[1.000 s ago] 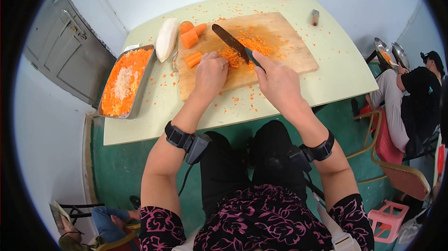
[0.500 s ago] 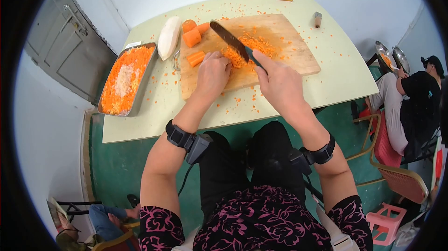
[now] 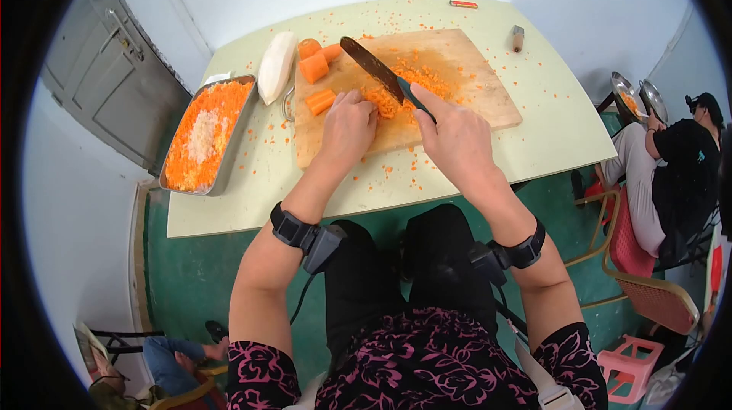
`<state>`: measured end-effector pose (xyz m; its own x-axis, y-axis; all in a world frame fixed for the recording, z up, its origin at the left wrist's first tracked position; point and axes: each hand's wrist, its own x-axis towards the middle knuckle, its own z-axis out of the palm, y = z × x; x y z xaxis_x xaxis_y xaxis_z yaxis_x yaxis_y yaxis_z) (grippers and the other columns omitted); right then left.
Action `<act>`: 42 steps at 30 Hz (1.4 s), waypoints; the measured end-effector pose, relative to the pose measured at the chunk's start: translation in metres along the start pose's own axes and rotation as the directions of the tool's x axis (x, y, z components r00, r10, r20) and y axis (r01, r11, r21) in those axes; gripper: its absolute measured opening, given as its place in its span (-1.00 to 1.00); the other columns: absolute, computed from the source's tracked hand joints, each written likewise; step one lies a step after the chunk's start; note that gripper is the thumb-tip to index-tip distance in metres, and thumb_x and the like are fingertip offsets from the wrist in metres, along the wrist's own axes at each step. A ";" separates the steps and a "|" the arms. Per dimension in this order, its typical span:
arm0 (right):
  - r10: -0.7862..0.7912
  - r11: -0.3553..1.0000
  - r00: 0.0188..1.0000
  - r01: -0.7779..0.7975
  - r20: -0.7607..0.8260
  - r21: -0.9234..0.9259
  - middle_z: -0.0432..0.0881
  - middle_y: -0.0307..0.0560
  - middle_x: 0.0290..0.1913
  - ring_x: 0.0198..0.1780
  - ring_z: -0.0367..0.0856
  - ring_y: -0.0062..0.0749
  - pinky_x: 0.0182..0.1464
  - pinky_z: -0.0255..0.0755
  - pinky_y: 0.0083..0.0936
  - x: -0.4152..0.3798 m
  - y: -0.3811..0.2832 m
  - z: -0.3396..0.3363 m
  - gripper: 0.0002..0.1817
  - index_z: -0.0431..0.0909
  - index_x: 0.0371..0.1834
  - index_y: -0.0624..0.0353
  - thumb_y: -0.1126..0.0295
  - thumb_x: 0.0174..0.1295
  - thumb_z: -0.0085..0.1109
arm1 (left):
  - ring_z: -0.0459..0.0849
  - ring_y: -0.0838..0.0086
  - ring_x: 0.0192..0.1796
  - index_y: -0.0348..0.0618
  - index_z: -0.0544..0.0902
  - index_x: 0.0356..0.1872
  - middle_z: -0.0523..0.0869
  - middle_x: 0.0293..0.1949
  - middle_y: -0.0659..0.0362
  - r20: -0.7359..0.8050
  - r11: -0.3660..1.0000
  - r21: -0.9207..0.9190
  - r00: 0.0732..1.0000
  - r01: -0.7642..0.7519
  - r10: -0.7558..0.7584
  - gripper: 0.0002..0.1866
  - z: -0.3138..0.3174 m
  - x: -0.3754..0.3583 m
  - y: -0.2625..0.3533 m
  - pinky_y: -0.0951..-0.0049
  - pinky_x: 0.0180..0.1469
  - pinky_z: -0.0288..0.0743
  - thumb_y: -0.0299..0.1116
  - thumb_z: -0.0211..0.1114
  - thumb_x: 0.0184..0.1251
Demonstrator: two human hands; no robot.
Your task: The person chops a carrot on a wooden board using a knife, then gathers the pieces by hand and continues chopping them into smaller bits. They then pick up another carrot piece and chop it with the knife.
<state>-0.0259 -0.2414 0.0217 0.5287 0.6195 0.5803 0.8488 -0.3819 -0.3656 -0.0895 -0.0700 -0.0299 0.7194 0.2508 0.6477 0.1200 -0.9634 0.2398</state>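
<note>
My right hand (image 3: 454,135) grips a dark-bladed knife (image 3: 374,67) whose blade slants up and left across a wooden cutting board (image 3: 473,90). The blade rests in a pile of chopped carrot (image 3: 385,99). My left hand (image 3: 347,126) is curled, fingertips pressing the carrot strips right beside the blade. Carrot chunks (image 3: 313,67) lie at the board's far left corner, and one more chunk (image 3: 320,100) sits just left of my left hand.
A metal tray (image 3: 229,143) of grated carrot stands at the table's left edge. A white radish (image 3: 274,67) lies beside the board. A small wooden-handled tool (image 3: 518,36) lies far right. Carrot bits litter the pale green table (image 3: 549,128). Another person (image 3: 675,166) sits at right.
Both hands stay on the board with the knife working in the carrot pile; the view has shifted slightly, so everything sits a little lower in frame.
</note>
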 end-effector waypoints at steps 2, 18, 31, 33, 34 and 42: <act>-0.024 0.999 1.000 0.024 -0.002 -0.021 0.57 0.05 -0.58 -0.52 0.58 -0.09 -0.47 0.44 -0.23 -0.003 0.001 0.007 -0.66 0.52 0.03 0.11 0.36 0.15 0.12 | 0.55 0.20 -0.29 -0.27 0.69 -0.45 0.61 -0.43 0.07 0.001 1.000 -0.015 1.000 0.004 -0.004 -0.92 -0.001 0.002 0.001 0.31 -0.19 0.45 -0.53 0.29 -0.01; -0.001 0.999 0.999 0.002 -0.036 0.038 0.57 0.10 -0.57 -0.54 0.57 -0.06 -0.49 0.43 -0.24 -0.005 -0.011 -0.003 -0.65 0.51 0.02 0.20 0.40 0.14 0.11 | 0.59 0.20 -0.26 -0.28 0.69 -0.43 0.65 -0.39 0.06 -0.008 0.995 -0.101 1.000 0.013 -0.014 -0.90 0.001 0.001 -0.004 0.31 -0.18 0.47 -0.54 0.29 -0.02; 0.001 1.000 0.998 0.001 0.061 -0.021 0.57 0.12 -0.56 -0.52 0.58 -0.04 -0.47 0.44 -0.22 -0.007 -0.010 0.007 -0.65 0.47 0.04 0.21 0.40 0.17 0.08 | 0.59 0.19 -0.26 -0.28 0.69 -0.44 0.66 -0.41 0.05 0.004 0.996 -0.085 1.000 0.004 -0.003 -0.90 0.000 0.003 -0.004 0.30 -0.19 0.47 -0.53 0.31 -0.03; 0.025 1.000 0.996 -0.025 0.084 0.005 0.57 0.13 -0.56 -0.53 0.58 -0.05 -0.47 0.44 -0.22 -0.003 -0.013 -0.002 -0.64 0.47 0.05 0.21 0.39 0.17 0.08 | 0.59 0.19 -0.26 -0.28 0.69 -0.44 0.66 -0.41 0.05 -0.007 0.997 -0.082 1.000 0.005 -0.006 -0.90 -0.001 0.003 -0.003 0.30 -0.19 0.47 -0.52 0.31 -0.03; 0.019 1.000 0.998 -0.020 0.052 0.012 0.57 0.13 -0.56 -0.53 0.58 -0.05 -0.47 0.44 -0.22 -0.003 -0.014 -0.003 -0.65 0.47 0.04 0.20 0.39 0.16 0.09 | 0.59 0.19 -0.26 -0.28 0.69 -0.44 0.66 -0.41 0.05 -0.012 0.997 -0.081 1.000 0.005 -0.006 -0.90 -0.001 0.003 -0.002 0.30 -0.19 0.47 -0.52 0.30 -0.02; 0.060 0.998 0.994 -0.062 0.093 0.017 0.57 0.12 -0.56 -0.49 0.59 -0.01 -0.43 0.45 -0.20 -0.003 -0.007 0.001 -0.65 0.48 0.04 0.21 0.37 0.18 0.08 | 0.62 0.21 -0.28 -0.30 0.68 -0.36 0.66 -0.34 0.02 0.008 0.994 -0.092 0.998 0.060 -0.060 -0.87 0.001 0.002 -0.003 0.34 -0.20 0.49 -0.52 0.29 0.02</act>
<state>-0.0336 -0.2398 0.0218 0.5762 0.6567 0.4866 0.8141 -0.4081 -0.4132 -0.0882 -0.0668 -0.0302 0.7165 0.3073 0.6262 0.0998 -0.9337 0.3440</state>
